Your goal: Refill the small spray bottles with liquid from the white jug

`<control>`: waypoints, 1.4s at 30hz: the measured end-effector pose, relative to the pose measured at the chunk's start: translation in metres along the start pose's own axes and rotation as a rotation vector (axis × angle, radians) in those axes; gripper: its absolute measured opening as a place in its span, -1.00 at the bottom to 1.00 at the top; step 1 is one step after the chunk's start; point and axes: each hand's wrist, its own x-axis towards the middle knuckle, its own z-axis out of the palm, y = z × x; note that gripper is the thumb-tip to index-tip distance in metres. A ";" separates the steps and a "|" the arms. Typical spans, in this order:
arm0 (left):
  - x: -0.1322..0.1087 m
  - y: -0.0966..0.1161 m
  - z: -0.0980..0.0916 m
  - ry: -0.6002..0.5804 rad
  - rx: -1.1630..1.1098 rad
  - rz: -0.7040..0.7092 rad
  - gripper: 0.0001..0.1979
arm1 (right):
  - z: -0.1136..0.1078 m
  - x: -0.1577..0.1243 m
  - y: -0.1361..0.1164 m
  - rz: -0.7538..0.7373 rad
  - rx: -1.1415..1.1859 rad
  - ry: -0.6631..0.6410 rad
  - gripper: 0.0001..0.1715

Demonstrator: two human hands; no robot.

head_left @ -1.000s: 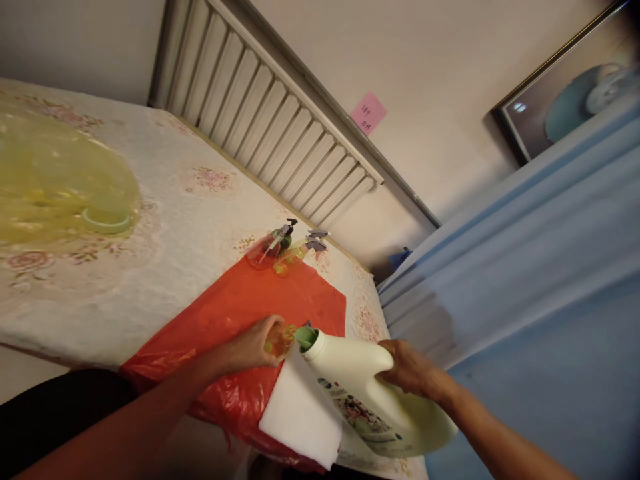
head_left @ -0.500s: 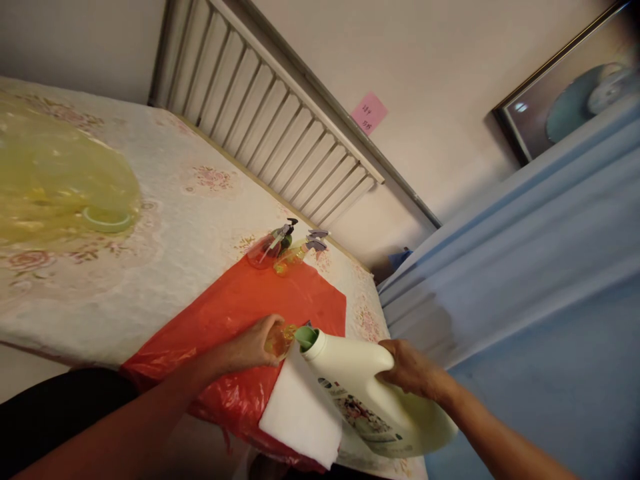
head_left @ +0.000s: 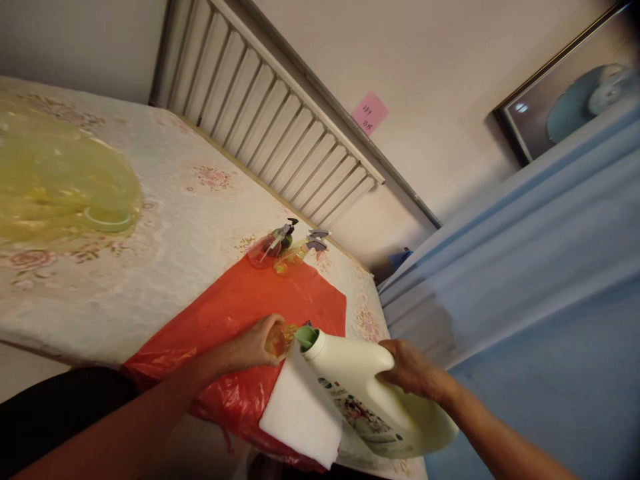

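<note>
Right hand (head_left: 407,367) wrapped around the handle of the big white jug (head_left: 370,397) — fingers closed tight on it, jug tipped well over so its long axis runs from lower right up to upper left, green spout (head_left: 305,335) pointing left and slightly up toward the left hand. Left hand (head_left: 253,345) curled shut around a small yellow bottle (head_left: 280,340), mouth of the bottle just beside the spout, nearly touching; can't tell if liquid is flowing. Both sit over the near edge of the worktop (head_left: 190,220), above a red plastic bag (head_left: 240,313) spread flat, with a white cloth (head_left: 300,413) lying on the bag under the jug's neck. Jug label faces down and toward the camera, partly readable as a printed picture only. Farther back at the far edge of the bag — two spray bottles (head_left: 287,245) lying on their sides, trigger heads pointing right. A floral cover is on the worktop, and a yellow plastic sheet (head_left: 55,180) is at far left. Blue curtain (head_left: 525,280) on the right, pink note (head_left: 369,113) on the wall.
</note>
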 end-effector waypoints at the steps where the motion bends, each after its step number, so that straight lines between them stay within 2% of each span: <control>1: 0.000 0.001 0.000 0.002 -0.004 -0.002 -0.34 | 0.000 0.000 -0.001 0.001 -0.001 -0.003 -0.82; 42: 0.001 -0.004 0.001 0.002 -0.002 0.019 -0.36 | -0.001 -0.001 -0.003 0.000 0.001 -0.007 -0.81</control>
